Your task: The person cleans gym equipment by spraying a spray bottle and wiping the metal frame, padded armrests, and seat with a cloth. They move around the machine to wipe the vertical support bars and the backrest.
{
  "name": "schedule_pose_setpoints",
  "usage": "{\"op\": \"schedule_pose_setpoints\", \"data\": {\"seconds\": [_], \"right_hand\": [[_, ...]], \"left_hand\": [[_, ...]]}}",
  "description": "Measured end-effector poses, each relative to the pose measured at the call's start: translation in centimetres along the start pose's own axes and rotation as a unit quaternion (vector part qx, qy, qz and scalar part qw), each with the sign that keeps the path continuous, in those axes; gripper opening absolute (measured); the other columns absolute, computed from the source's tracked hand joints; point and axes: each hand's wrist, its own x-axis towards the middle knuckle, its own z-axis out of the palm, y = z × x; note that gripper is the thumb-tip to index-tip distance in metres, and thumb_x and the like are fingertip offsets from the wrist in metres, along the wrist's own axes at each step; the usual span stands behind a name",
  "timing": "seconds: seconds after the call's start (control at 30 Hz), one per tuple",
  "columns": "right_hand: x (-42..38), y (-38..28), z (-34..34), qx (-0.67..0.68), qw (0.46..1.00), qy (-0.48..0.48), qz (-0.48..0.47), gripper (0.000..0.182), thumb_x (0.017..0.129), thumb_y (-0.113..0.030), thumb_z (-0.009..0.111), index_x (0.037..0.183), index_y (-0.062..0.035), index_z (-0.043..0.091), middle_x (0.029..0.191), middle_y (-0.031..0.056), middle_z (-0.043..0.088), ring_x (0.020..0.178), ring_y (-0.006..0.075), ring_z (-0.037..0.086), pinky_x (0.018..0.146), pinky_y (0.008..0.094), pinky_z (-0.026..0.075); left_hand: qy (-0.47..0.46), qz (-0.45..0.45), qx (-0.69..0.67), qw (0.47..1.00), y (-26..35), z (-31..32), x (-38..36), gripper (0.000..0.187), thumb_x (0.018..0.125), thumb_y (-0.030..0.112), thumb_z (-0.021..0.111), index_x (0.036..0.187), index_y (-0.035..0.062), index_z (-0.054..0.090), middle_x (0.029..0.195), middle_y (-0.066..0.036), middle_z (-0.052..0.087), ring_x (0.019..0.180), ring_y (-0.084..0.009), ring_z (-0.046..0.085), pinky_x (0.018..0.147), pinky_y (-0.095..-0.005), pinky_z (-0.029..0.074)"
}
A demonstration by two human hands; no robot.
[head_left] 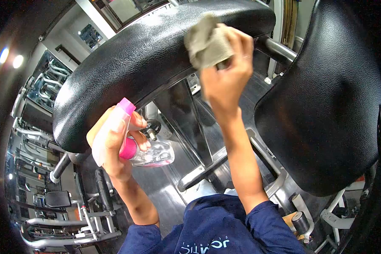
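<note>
A clear spray bottle (156, 154) with a pink collar and pink nozzle is held in my left hand (114, 139), its fingers wrapped round the neck and spray head. The bottle lies tilted, nozzle up toward the long black padded cushion (127, 55). My right hand (226, 76) grips a bunched grey-green cloth (207, 42), slightly blurred, over the right part of the cushion. Whether the cloth touches the padding is hard to tell. The black surface looks shiny, with bright reflections along its top.
A second black pad (321, 106) stands at the right, joined by a metal bar (281, 48). Below the long cushion runs a grey metal frame (205, 169) over a dark floor. Gym machines (59, 224) fill the left side.
</note>
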Motion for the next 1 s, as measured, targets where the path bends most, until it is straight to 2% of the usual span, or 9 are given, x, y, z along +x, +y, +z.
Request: {"op": "schedule_pose_setpoints", "data": {"seconds": [0.1, 0.17, 0.23, 0.4, 0.5, 0.67, 0.73, 0.9, 1.0], "right_hand": [[-1.6, -3.4, 0.5, 0.045, 0.985, -0.137, -0.095, 0.053, 0.060, 0.001, 0.068, 0.112, -0.0101, 0.065, 0.107, 0.0118, 0.058, 0.099, 0.0321, 0.059, 0.086, 0.0417, 0.050], [-3.8, -3.6, 0.7, 0.065, 0.983, -0.157, -0.075, 0.057, 0.056, 0.005, 0.068, 0.111, -0.0121, 0.066, 0.107, 0.0098, 0.059, 0.099, 0.0297, 0.060, 0.085, 0.0393, 0.052], [-3.8, -2.2, -0.1, 0.011, 0.986, -0.134, -0.094, 0.053, 0.059, 0.003, 0.069, 0.110, -0.0100, 0.067, 0.106, 0.0095, 0.060, 0.096, 0.0296, 0.061, 0.083, 0.0391, 0.052], [-2.6, -1.6, 0.1, -0.010, 0.999, -0.026, 0.035, 0.042, 0.069, 0.003, 0.069, 0.110, 0.0020, 0.066, 0.110, 0.0115, 0.058, 0.101, 0.0235, 0.060, 0.089, 0.0332, 0.048], [-2.7, -4.2, 1.9, 0.057, 0.998, -0.033, 0.018, 0.043, 0.069, 0.002, 0.067, 0.112, 0.0009, 0.066, 0.110, 0.0123, 0.059, 0.102, 0.0256, 0.060, 0.091, 0.0349, 0.048], [-4.5, -7.9, 3.2, 0.122, 0.976, -0.171, -0.064, 0.039, 0.069, -0.002, 0.064, 0.106, -0.0082, 0.072, 0.104, 0.0103, 0.065, 0.099, 0.0291, 0.062, 0.089, 0.0394, 0.050], [-5.1, -6.9, 3.0, 0.108, 0.970, -0.191, -0.107, 0.054, 0.060, 0.000, 0.062, 0.113, -0.0079, 0.067, 0.110, 0.0117, 0.063, 0.098, 0.0305, 0.061, 0.083, 0.0394, 0.050], [-2.9, -4.7, 1.7, 0.018, 0.999, -0.036, -0.008, 0.046, 0.063, 0.003, 0.066, 0.108, -0.0043, 0.068, 0.104, 0.0114, 0.062, 0.094, 0.0299, 0.063, 0.083, 0.0377, 0.052], [-2.4, -6.4, 2.4, 0.051, 0.996, -0.065, 0.020, 0.043, 0.068, 0.003, 0.066, 0.110, -0.0002, 0.067, 0.106, 0.0108, 0.062, 0.098, 0.0262, 0.063, 0.088, 0.0342, 0.049]], "left_hand": [[0.012, -0.013, -0.049, 0.999, 0.1, 0.1, -0.2, 0.049, 0.093, 0.037, 0.042, 0.090, -0.0109, 0.054, 0.077, -0.022, 0.060, 0.042, -0.0173, 0.052, 0.042, -0.0284, 0.047], [0.029, -0.024, -0.064, 0.997, 0.3, 0.0, -0.5, 0.049, 0.093, 0.036, 0.042, 0.090, -0.0109, 0.055, 0.075, -0.021, 0.060, 0.042, -0.0171, 0.051, 0.041, -0.0290, 0.047], [0.039, -0.031, -0.039, 0.998, 0.6, -0.3, -0.7, 0.049, 0.093, 0.036, 0.043, 0.090, -0.0108, 0.055, 0.075, -0.021, 0.060, 0.042, -0.0170, 0.051, 0.041, -0.0292, 0.047], [0.092, -0.049, -0.020, 0.994, 1.4, -2.5, -2.6, 0.049, 0.093, 0.036, 0.044, 0.088, -0.0102, 0.056, 0.077, -0.021, 0.061, 0.042, -0.0168, 0.051, 0.043, -0.0290, 0.047], [0.101, -0.048, -0.003, 0.994, 1.7, -4.2, -3.7, 0.050, 0.093, 0.037, 0.043, 0.089, -0.0103, 0.056, 0.078, -0.021, 0.061, 0.042, -0.0171, 0.051, 0.042, -0.0291, 0.046], [0.136, -0.059, 0.021, 0.989, 2.2, -4.4, -4.6, 0.050, 0.094, 0.038, 0.043, 0.089, -0.0100, 0.056, 0.079, -0.021, 0.060, 0.042, -0.0176, 0.050, 0.042, -0.0292, 0.046], [0.126, -0.044, -0.003, 0.991, 2.1, -4.7, -4.9, 0.050, 0.094, 0.038, 0.043, 0.089, -0.0097, 0.056, 0.080, -0.022, 0.060, 0.043, -0.0180, 0.051, 0.042, -0.0292, 0.046], [0.129, -0.037, 0.002, 0.991, 2.6, -5.0, -5.9, 0.048, 0.093, 0.036, 0.044, 0.088, -0.0107, 0.056, 0.080, -0.023, 0.060, 0.042, -0.0190, 0.051, 0.042, -0.0292, 0.046], [0.142, -0.035, 0.004, 0.989, 2.7, -5.4, -6.1, 0.048, 0.093, 0.034, 0.044, 0.088, -0.0123, 0.056, 0.076, -0.023, 0.060, 0.042, -0.0192, 0.052, 0.042, -0.0291, 0.046]]}}
